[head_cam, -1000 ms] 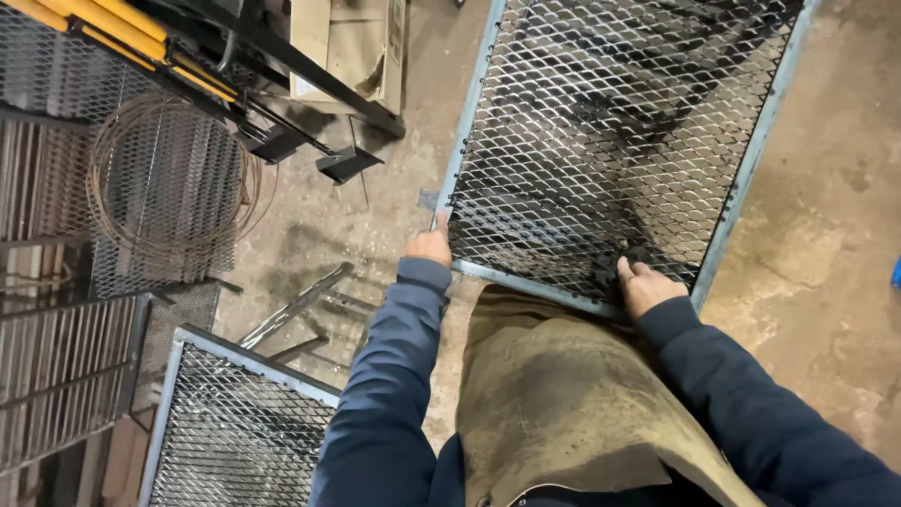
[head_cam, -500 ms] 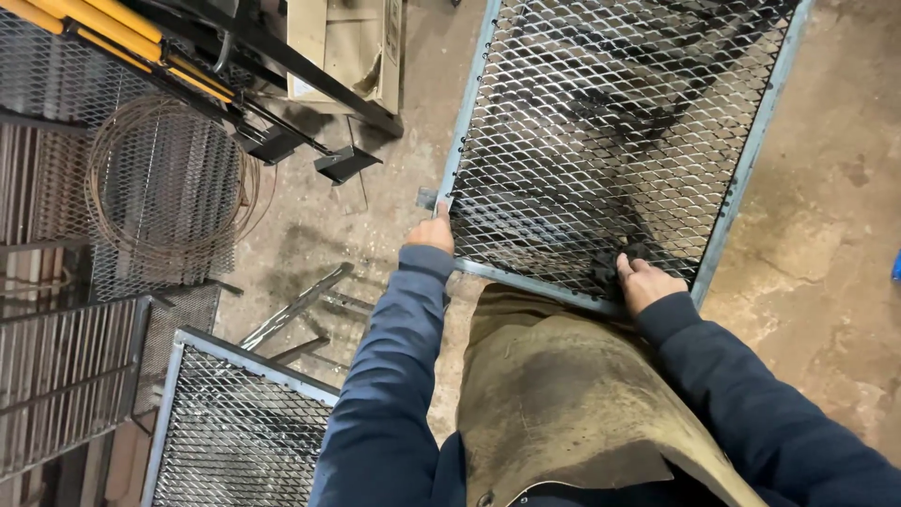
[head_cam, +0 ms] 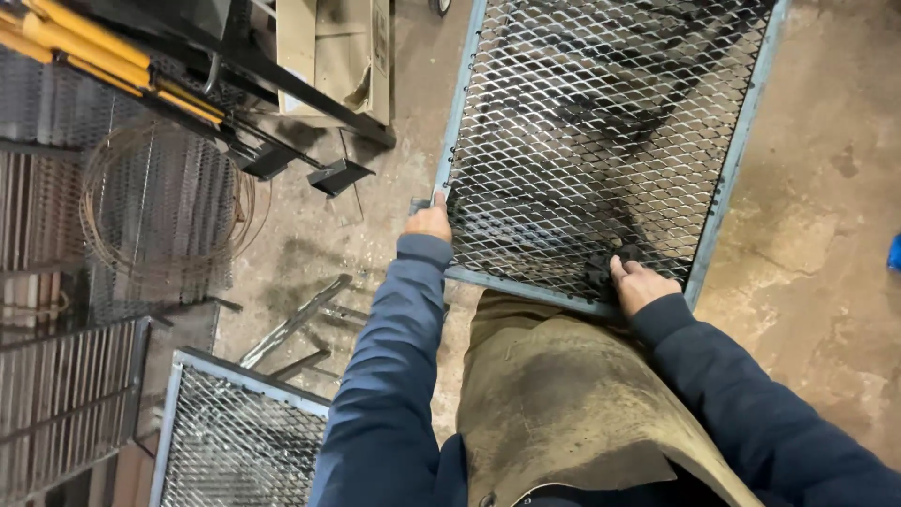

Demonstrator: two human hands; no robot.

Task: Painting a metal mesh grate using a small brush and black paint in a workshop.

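Both hands grip one framed mesh panel (head_cam: 601, 131): the left hand (head_cam: 429, 222) closes around its blue-grey left rail near the lower corner, and the right hand (head_cam: 638, 284) hooks its fingers into the expanded metal by the bottom rail. This panel lies flat over the concrete floor (head_cam: 817, 207), its near edge touching a tan leather apron (head_cam: 563, 394). A second mesh panel (head_cam: 244, 432) lies lower left, a wire coil (head_cam: 160, 207) beyond.

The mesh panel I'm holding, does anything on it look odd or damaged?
The blue-framed expanded-metal mesh panel shows a large dark sooty smear across its middle. The right hand presses a dark lump, maybe a rag, against the mesh there. The left hand grips the frame's left edge. No bends or breaks show.
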